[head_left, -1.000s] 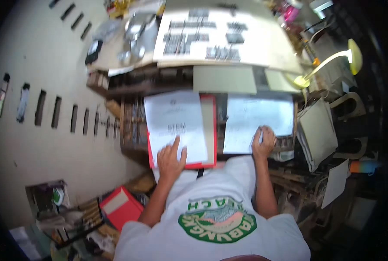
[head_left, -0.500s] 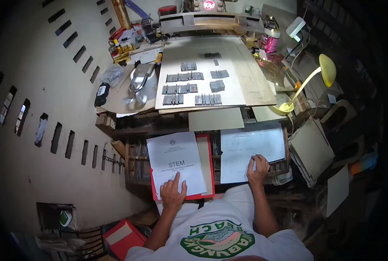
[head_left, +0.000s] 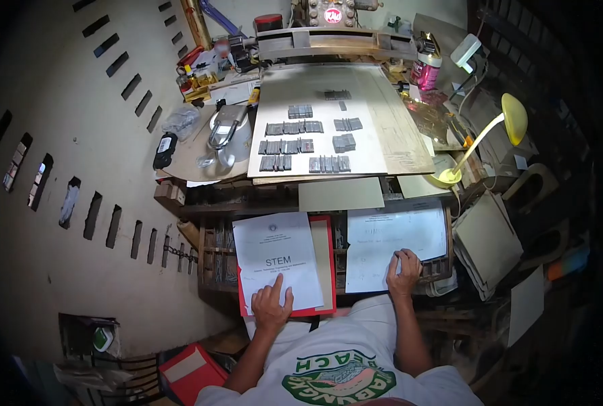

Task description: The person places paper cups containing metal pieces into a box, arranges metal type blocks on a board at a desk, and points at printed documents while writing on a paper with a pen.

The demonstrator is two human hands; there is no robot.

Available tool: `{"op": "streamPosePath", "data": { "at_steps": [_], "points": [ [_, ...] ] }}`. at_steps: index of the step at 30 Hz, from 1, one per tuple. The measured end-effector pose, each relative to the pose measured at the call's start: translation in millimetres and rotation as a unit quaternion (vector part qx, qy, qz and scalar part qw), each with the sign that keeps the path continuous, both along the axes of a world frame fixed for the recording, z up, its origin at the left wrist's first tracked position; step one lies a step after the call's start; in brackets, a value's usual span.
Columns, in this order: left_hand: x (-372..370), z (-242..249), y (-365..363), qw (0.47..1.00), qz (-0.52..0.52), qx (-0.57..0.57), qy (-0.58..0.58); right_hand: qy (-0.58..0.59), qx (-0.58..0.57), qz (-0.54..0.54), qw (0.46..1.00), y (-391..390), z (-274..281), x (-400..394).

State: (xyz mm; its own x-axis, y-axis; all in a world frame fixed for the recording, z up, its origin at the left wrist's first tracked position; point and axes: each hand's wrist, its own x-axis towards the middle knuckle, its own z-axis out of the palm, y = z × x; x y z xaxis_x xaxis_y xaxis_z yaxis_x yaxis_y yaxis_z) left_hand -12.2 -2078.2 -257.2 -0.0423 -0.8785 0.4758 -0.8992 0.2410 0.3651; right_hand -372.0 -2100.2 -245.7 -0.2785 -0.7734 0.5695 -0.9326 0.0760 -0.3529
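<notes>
My left hand [head_left: 271, 308] lies on a printed white sheet [head_left: 274, 233] headed STEM, its index finger stretched out just below the heading and its thumb spread apart. Beneath that sheet is a red folder [head_left: 323, 271]. On the right, my right hand [head_left: 404, 276] rests at the lower part of a second white sheet [head_left: 376, 267] with faint writing. Its fingers are curled in; whether anything small is between them I cannot make out. Both sheets lie over an open wooden drawer with compartments [head_left: 210, 260].
Several blocks of small grey metal pieces [head_left: 294, 127] stand in rows on a pale board [head_left: 376, 149] above the drawer. A yellow lamp [head_left: 514, 120] is at the right, beside stacked boards [head_left: 491, 237]. Left of the board are a padlock-shaped object [head_left: 227, 122] and a black item [head_left: 166, 150].
The view has shifted slightly, so the scene sits a little lower and further right. Both hands keep nearly the same place on their sheets.
</notes>
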Motion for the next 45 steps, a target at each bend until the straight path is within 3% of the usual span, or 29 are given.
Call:
{"op": "streamPosePath", "data": {
  "at_steps": [18,19,23,25,26,28,31,33,36,40,45],
  "points": [
    [0,7,-1,1.000,0.005,0.021,0.000,0.005,0.009,0.014,1.000,-1,8,-1],
    [1,17,-2,1.000,0.006,0.019,0.001,0.005,0.007,0.015,1.000,-2,15,1],
    [15,69,-3,0.959,-0.046,0.201,0.193,-0.111,0.072,0.099,0.986,6,73,1],
    [31,84,-15,0.958,-0.066,0.177,0.216,-0.160,0.086,0.126,0.975,5,123,1],
    [37,110,-27,0.961,-0.063,0.148,0.223,-0.159,0.086,0.124,0.976,4,156,7],
    [54,161,-56,0.979,-0.065,-0.014,0.195,-0.178,0.043,0.181,0.966,-5,229,26],
    [56,258,-93,0.963,-0.045,-0.164,0.209,-0.111,-0.025,0.269,0.956,-30,305,47],
    [52,305,-116,0.956,-0.072,-0.187,0.216,-0.062,-0.058,0.346,0.934,-63,330,58],
    [43,344,-169,0.956,-0.173,-0.122,0.202,0.006,-0.037,0.390,0.920,-114,362,84],
    [22,367,-223,0.970,-0.178,0.004,0.166,-0.052,0.086,0.371,0.923,-175,386,126],
    [7,370,-260,0.979,-0.161,0.043,0.116,0.002,0.143,0.370,0.918,-225,387,145]
  ]
}}
